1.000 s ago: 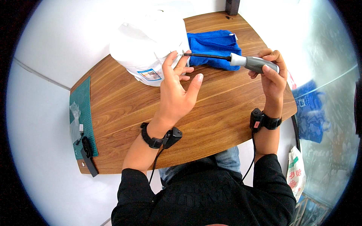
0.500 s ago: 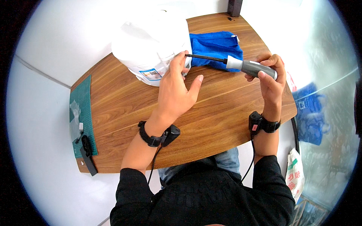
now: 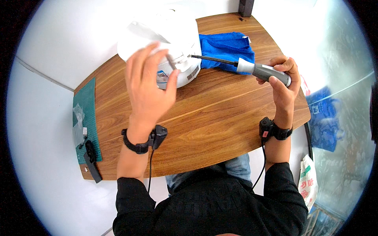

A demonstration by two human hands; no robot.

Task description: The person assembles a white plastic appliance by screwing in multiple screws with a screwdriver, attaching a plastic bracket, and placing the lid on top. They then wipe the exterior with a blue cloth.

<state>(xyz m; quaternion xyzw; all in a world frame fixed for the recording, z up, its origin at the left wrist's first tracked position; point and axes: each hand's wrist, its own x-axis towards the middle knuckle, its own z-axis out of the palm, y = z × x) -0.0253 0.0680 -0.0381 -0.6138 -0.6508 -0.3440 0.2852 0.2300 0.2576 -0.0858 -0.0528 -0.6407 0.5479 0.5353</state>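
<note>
My right hand (image 3: 281, 80) grips the grey handle of a screwdriver (image 3: 262, 70) held level over the wooden table (image 3: 212, 114). Its black shaft points left and its tip touches the side of a white round appliance (image 3: 169, 27). My left hand (image 3: 147, 86) is raised in front of the appliance, blurred, with the fingers loosely curled. A small thin metal piece (image 3: 170, 62) seems pinched between its thumb and fingertips. A blue cloth (image 3: 226, 45) lies behind the shaft, next to the appliance. Both wrists wear black bands with cables.
A green cutting mat (image 3: 84, 102) lies along the table's left edge with a small clear bag (image 3: 78, 118) and a black tool (image 3: 90, 151) on it. A dark post (image 3: 246, 7) stands at the far edge. A white printed bag (image 3: 307, 183) sits on the floor at right.
My left hand has left the shaft's tip and lifted toward me and to the left. The screwdriver's tip now rests against the white appliance. My right hand has barely moved.
</note>
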